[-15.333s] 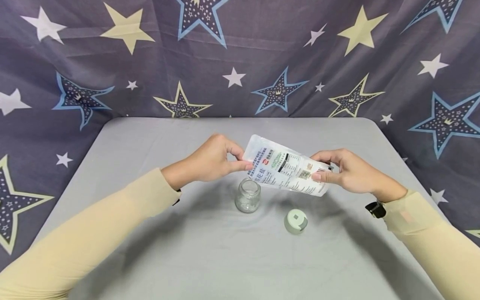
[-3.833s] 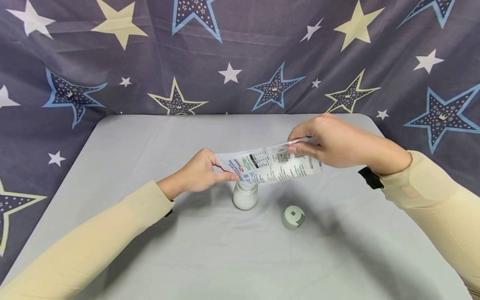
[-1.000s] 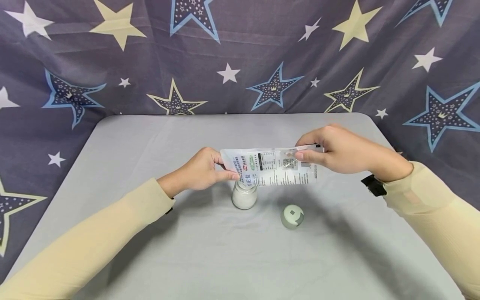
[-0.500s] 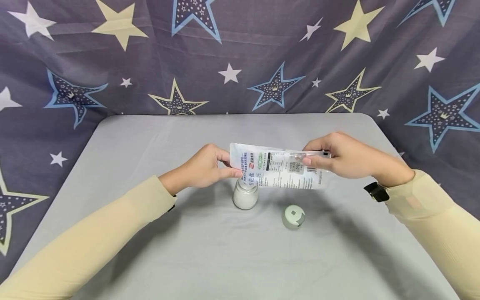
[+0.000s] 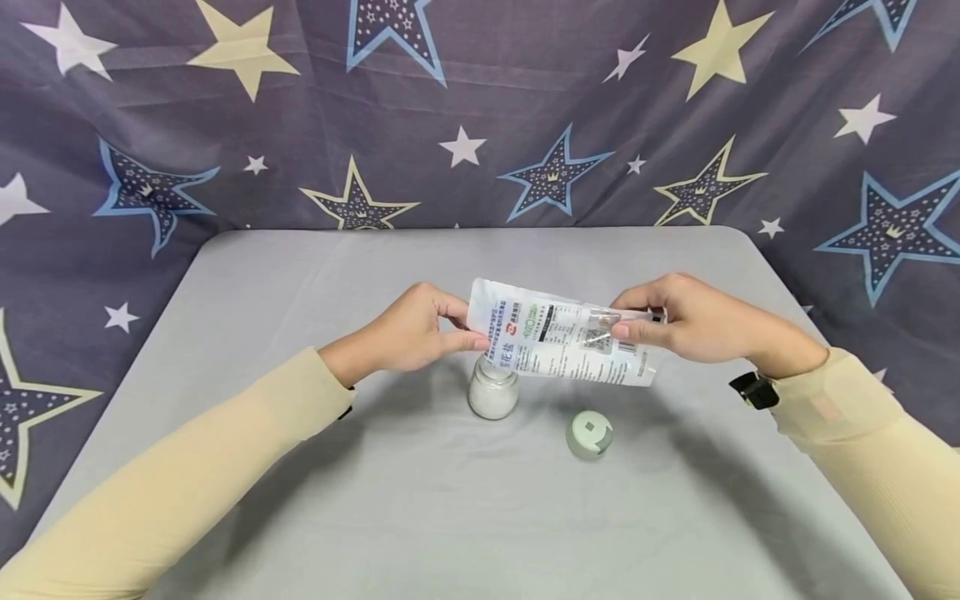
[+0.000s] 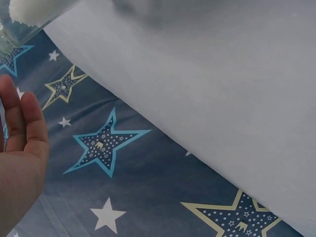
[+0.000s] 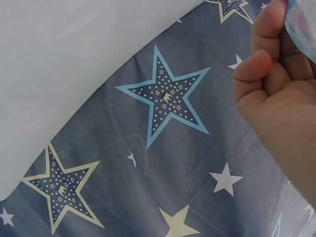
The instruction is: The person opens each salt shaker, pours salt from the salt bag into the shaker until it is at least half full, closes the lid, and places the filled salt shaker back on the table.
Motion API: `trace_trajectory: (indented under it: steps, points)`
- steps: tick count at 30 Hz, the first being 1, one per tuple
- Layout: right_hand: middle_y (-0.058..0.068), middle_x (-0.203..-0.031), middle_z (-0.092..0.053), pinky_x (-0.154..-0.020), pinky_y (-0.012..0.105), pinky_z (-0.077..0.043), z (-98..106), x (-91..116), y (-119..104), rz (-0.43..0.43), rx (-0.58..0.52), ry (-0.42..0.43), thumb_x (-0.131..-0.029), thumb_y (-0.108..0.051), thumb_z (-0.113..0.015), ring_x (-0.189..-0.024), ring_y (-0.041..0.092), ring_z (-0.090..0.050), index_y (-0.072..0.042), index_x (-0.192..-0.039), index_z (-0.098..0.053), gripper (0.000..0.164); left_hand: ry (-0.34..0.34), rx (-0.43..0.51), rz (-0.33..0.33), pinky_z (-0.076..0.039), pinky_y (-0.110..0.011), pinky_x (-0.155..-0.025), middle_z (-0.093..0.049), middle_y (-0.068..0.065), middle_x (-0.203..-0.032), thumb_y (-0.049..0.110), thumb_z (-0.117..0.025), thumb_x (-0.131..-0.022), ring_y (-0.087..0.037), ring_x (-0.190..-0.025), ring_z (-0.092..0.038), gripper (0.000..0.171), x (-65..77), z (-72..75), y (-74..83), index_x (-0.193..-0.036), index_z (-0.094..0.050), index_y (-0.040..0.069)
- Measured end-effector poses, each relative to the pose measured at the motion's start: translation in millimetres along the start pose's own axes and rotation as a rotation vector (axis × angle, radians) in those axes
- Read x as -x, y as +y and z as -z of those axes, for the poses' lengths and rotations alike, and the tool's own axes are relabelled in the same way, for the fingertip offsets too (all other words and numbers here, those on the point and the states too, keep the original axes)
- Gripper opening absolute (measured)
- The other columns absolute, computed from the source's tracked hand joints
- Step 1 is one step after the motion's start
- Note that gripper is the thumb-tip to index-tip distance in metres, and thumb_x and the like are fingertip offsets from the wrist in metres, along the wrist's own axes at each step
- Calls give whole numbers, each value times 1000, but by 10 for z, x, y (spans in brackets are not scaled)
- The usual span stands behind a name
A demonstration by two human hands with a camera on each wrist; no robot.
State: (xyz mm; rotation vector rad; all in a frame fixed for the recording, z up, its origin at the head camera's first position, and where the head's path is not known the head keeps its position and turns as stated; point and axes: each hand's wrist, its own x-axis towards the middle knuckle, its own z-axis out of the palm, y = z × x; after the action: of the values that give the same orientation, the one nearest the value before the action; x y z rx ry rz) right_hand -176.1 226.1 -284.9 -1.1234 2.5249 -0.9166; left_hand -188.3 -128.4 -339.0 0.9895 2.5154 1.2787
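A printed white salt pouch [image 5: 558, 333] is held between both hands, its right end a little lower than its left. My left hand [image 5: 416, 329] pinches the pouch's left end between thumb and fingers. The right hand [image 5: 701, 321] grips the other end, thumb on the printed face. Below the pouch's left end stands a glass jar [image 5: 492, 393], filled with white grains; the pouch partly covers its mouth. In the left wrist view the jar [image 6: 32, 12] shows at the top left corner. A pale green lid [image 5: 589, 434] lies right of the jar.
Under everything is a table with a grey cloth [image 5: 420, 508]. Behind it hangs a dark curtain [image 5: 480, 92] printed with stars. A black strap [image 5: 754, 390] sits on the right wrist.
Over the last second the pouch's left end has risen and moved right, and its right end has dropped with the right hand. Much earlier the jar held little; now it holds white grains.
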Motion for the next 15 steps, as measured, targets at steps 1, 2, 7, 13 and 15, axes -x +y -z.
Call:
trace_trajectory:
  steps: [1, 2, 7, 13, 15]
  points:
    - [-15, -84, -70, -66, 25, -49, -4, 6, 7, 1, -1, 1, -98, -11, -70, -71, 9, -63, -18, -102, -76, 11, 2, 0, -1, -51, -34, -78, -77, 9, -87, 17, -85, -86, -11, -81, -68, 4, -3, 5, 11, -88, -82, 15]
    - [-15, -84, -71, -66, 26, -49, -7, 11, 14, 1, -2, 1, -98, -11, -70, -72, 8, -63, -18, -102, -76, 11, 3, -2, -2, -50, -34, -78, -77, 9, -87, 17, -85, -86, -11, -81, -68, 4, -4, 11, 22, -88, -82, 15]
    - [-15, -86, -72, -66, 27, -50, -19, 30, 40, 0, -15, -8, -97, -11, -71, -73, 9, -63, -18, -105, -76, 12, 11, -14, -10, -48, -31, -74, -77, 9, -83, 16, -85, -86, -12, -76, -63, 7, -8, 32, 70, -81, -80, 16]
    - [-12, -90, -73, -69, 26, -51, -41, 49, 80, 16, -56, -24, -97, -8, -71, -76, 10, -66, -16, -107, -76, 14, 15, -21, -20, -48, -32, -76, -76, 10, -81, 17, -84, -87, -12, -76, -62, 11, -22, 38, 102, -78, -78, 17]
    - [-12, -92, -73, -70, 26, -52, -53, 55, 93, 26, -71, -29, -96, -8, -71, -77, 11, -67, -15, -108, -75, 14, 18, -20, -29, -50, -35, -78, -76, 9, -81, 17, -84, -87, -12, -76, -62, 11, -26, 41, 109, -78, -78, 16]
